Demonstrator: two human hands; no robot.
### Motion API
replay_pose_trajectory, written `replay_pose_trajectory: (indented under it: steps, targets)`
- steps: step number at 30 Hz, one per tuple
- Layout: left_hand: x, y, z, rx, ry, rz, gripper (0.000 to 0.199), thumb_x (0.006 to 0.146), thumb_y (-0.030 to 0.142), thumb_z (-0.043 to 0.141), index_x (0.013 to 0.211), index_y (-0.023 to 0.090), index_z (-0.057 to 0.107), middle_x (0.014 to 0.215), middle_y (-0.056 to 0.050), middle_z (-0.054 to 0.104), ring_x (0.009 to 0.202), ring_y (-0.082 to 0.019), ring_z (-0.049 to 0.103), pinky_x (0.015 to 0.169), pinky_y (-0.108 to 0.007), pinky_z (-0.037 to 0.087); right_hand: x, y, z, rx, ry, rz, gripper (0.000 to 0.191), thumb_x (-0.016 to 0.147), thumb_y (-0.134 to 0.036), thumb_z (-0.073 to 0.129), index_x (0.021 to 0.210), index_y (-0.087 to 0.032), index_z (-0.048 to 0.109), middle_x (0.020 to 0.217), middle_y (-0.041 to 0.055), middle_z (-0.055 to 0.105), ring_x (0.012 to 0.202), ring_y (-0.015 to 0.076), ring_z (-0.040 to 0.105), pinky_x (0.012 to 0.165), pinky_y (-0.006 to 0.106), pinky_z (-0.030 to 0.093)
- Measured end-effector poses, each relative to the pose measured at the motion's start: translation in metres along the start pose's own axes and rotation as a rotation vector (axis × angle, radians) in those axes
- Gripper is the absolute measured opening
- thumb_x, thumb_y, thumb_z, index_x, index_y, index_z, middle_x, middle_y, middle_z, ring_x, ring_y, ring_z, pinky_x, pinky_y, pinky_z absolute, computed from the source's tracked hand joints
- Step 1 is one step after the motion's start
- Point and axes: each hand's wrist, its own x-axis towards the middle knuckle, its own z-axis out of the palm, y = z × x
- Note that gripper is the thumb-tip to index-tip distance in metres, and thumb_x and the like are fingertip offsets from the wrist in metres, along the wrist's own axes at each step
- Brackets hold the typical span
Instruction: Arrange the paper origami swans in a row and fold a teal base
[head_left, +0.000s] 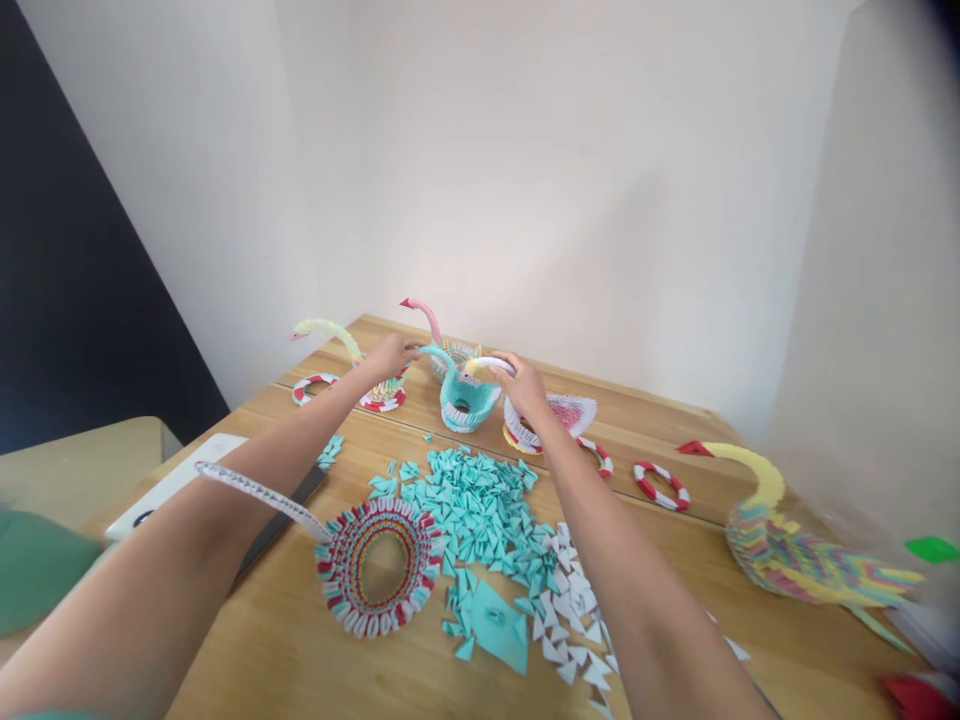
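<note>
Both arms reach over a wooden table toward folded-paper swans. My left hand (397, 353) is closed at the head end of the teal swan's (466, 405) curved neck. Fingers of my right hand (519, 377) are wrapped round the white neck (491, 363) of a white and pink swan (566, 412), just right of the teal one. Behind them stands a swan with a pink neck (426, 312). Nearer, a multicoloured paper ring (337, 570) with a long white neck piece (259, 490) lies beside a pile of teal folded pieces (480, 505).
White folded pieces (577, 610) and a teal paper sheet (499, 625) lie near the front. A yellow-necked swan (795, 555) stands at the right. Red and white rings (661, 486) lie along the back. At the left are a white device (176, 480) and another yellow-necked swan (330, 328).
</note>
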Motion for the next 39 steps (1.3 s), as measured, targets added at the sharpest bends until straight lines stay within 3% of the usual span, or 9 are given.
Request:
replay_pose_trajectory:
  steps: [5, 11, 20, 24, 28, 31, 35, 37, 39]
  targets:
    - [-0.003, 0.000, -0.007, -0.034, 0.068, 0.015, 0.045, 0.091, 0.029, 0.058, 0.131, 0.016, 0.075, 0.111, -0.010, 0.080, 0.096, -0.025, 0.071, 0.087, -0.032, 0.054, -0.006, -0.006, -0.009, 0.030, 0.031, 0.005, 0.059, 0.084, -0.037, 0.068, 0.139, -0.016, 0.064, 0.137, 0.0149, 0.071, 0.124, 0.0317, 0.067, 0.110, 0.049, 0.050]
    - [-0.026, 0.004, -0.038, -0.247, 0.372, -0.059, 0.042, 0.095, 0.024, 0.056, 0.132, 0.014, 0.072, 0.124, -0.012, 0.077, 0.111, -0.024, 0.072, 0.105, -0.036, 0.053, -0.058, -0.029, -0.041, 0.001, 0.259, -0.145, 0.057, 0.093, -0.040, 0.059, 0.146, -0.020, 0.058, 0.148, 0.0150, 0.064, 0.139, 0.0291, 0.059, 0.121, 0.052, 0.043]
    - [-0.118, -0.004, -0.087, -0.838, 0.572, 0.011, 0.061, 0.075, 0.055, 0.082, 0.119, 0.014, 0.072, 0.120, -0.015, 0.077, 0.122, -0.028, 0.070, 0.116, -0.047, 0.049, -0.236, -0.073, -0.088, -0.149, 0.213, -0.273, 0.040, 0.100, -0.031, 0.058, 0.139, -0.030, 0.065, 0.129, 0.0085, 0.076, 0.105, 0.0266, 0.077, 0.099, 0.047, 0.061]
    - [-0.170, 0.015, -0.106, -0.940, 0.701, 0.025, 0.053, 0.069, 0.049, 0.088, 0.108, 0.018, 0.071, 0.113, -0.008, 0.079, 0.120, -0.025, 0.071, 0.120, -0.048, 0.047, -0.313, -0.078, -0.102, -0.183, 0.190, -0.251, 0.037, 0.098, -0.027, 0.061, 0.132, -0.037, 0.070, 0.116, 0.0041, 0.080, 0.097, 0.0269, 0.080, 0.090, 0.045, 0.066]
    - [-0.240, 0.040, -0.116, -0.871, 0.909, 0.096, 0.038, 0.079, 0.036, 0.082, 0.114, 0.026, 0.070, 0.111, 0.004, 0.080, 0.124, -0.021, 0.069, 0.125, -0.049, 0.043, -0.385, -0.078, -0.103, -0.130, 0.331, -0.057, 0.033, 0.097, -0.034, 0.064, 0.129, -0.037, 0.072, 0.107, 0.0054, 0.082, 0.089, 0.0292, 0.081, 0.082, 0.048, 0.068]
    - [-0.294, 0.055, -0.108, -0.776, 1.065, 0.056, 0.036, 0.082, 0.030, 0.076, 0.118, 0.034, 0.071, 0.115, 0.009, 0.079, 0.129, -0.022, 0.067, 0.125, -0.051, 0.044, -0.431, -0.076, -0.092, -0.059, 0.483, 0.143, 0.036, 0.096, -0.043, 0.065, 0.130, -0.032, 0.071, 0.104, 0.0086, 0.082, 0.087, 0.0320, 0.081, 0.080, 0.052, 0.068]
    - [-0.344, 0.065, -0.067, -0.734, 1.134, -0.092, 0.039, 0.081, 0.031, 0.076, 0.119, 0.037, 0.071, 0.117, 0.006, 0.079, 0.129, -0.025, 0.067, 0.123, -0.051, 0.045, -0.455, -0.075, -0.073, 0.138, 0.509, 0.288, 0.041, 0.096, -0.046, 0.066, 0.133, -0.030, 0.069, 0.111, 0.0120, 0.080, 0.092, 0.0320, 0.080, 0.081, 0.050, 0.068]
    - [-0.358, 0.063, -0.039, -0.721, 1.034, -0.258, 0.044, 0.082, 0.041, 0.078, 0.123, 0.028, 0.070, 0.121, -0.002, 0.078, 0.126, -0.029, 0.069, 0.121, -0.053, 0.046, -0.444, -0.080, -0.064, 0.216, 0.410, 0.296, 0.042, 0.096, -0.046, 0.065, 0.134, -0.029, 0.068, 0.114, 0.0125, 0.080, 0.097, 0.0307, 0.079, 0.082, 0.048, 0.068]
    - [-0.366, 0.057, -0.012, -0.716, 0.730, -0.344, 0.058, 0.085, 0.055, 0.074, 0.132, 0.021, 0.067, 0.131, -0.011, 0.074, 0.130, -0.032, 0.066, 0.120, -0.054, 0.046, -0.420, -0.087, -0.054, 0.256, 0.283, 0.292, 0.044, 0.097, -0.046, 0.064, 0.137, -0.028, 0.067, 0.120, 0.0132, 0.078, 0.106, 0.0300, 0.077, 0.087, 0.046, 0.067]
